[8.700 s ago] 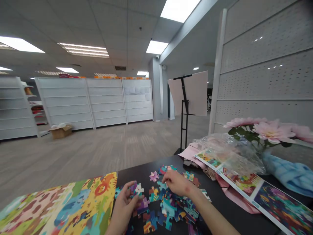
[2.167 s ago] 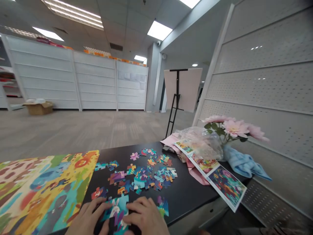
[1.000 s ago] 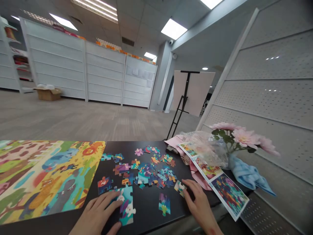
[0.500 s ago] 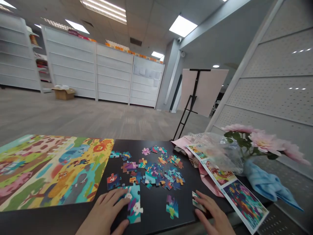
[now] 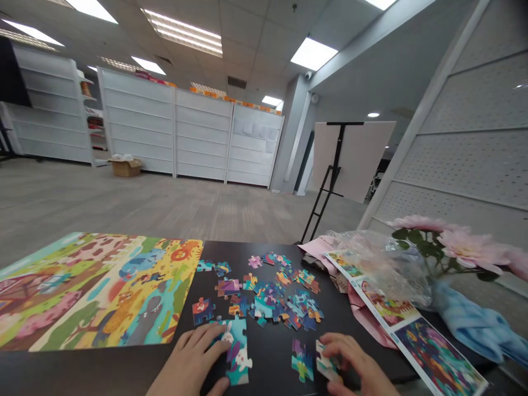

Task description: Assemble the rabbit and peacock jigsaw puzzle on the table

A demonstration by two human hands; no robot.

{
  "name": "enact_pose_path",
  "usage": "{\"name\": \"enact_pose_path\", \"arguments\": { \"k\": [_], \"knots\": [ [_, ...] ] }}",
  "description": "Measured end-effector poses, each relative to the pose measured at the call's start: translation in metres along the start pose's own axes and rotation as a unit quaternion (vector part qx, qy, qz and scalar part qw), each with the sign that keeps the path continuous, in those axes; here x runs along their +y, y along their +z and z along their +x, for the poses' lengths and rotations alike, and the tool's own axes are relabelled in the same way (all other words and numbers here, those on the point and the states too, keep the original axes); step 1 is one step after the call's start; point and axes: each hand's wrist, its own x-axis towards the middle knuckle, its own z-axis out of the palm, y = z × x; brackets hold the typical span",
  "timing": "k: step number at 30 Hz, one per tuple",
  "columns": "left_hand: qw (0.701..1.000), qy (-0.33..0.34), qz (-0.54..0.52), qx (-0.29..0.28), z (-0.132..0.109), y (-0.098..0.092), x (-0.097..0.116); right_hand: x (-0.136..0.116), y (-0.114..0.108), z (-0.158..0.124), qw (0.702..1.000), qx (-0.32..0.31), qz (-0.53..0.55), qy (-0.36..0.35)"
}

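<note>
My left hand (image 5: 193, 355) rests on the table with fingers spread, its fingertips touching a joined block of jigsaw pieces (image 5: 237, 349) that shows white rabbits on teal and purple. Between the thumb and fingers of my right hand (image 5: 350, 363) is a pale jigsaw piece (image 5: 327, 360), tilted and partly hidden by the fingers. Just left of it lies a loose purple and teal jigsaw piece (image 5: 302, 360) with a yellow-green shape. Beyond both hands, several loose jigsaw pieces (image 5: 268, 302) are scattered, some overlapping.
On the left lies a finished-looking animal picture (image 5: 124, 291). To the right are a printed picture strip (image 5: 437, 357), pink paper (image 5: 367, 316), crumpled clear plastic (image 5: 396, 275) and pink flowers (image 5: 466, 245) wrapped in blue cloth (image 5: 474, 324). Behind the black table (image 5: 272, 344) stands an easel (image 5: 330, 181).
My right hand has moved left with its jigsaw piece, closer to the loose purple and teal piece. The left hand stays at the rabbit block. The whole view has shifted slightly.
</note>
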Motion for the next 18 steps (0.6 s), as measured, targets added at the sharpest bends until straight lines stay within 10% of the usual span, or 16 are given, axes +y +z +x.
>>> {"name": "enact_pose_path", "arguments": {
  "k": [6,18],
  "knots": [
    [0.998,-0.038,-0.025,-0.040,0.004,-0.008,0.005,-0.081,0.067,0.042,0.985,-0.134,0.029,-0.107],
    [0.988,-0.095,-0.074,-0.095,0.010,-0.019,0.018,-0.067,0.083,0.044,0.968,-0.077,0.022,-0.236]
  ]
}}
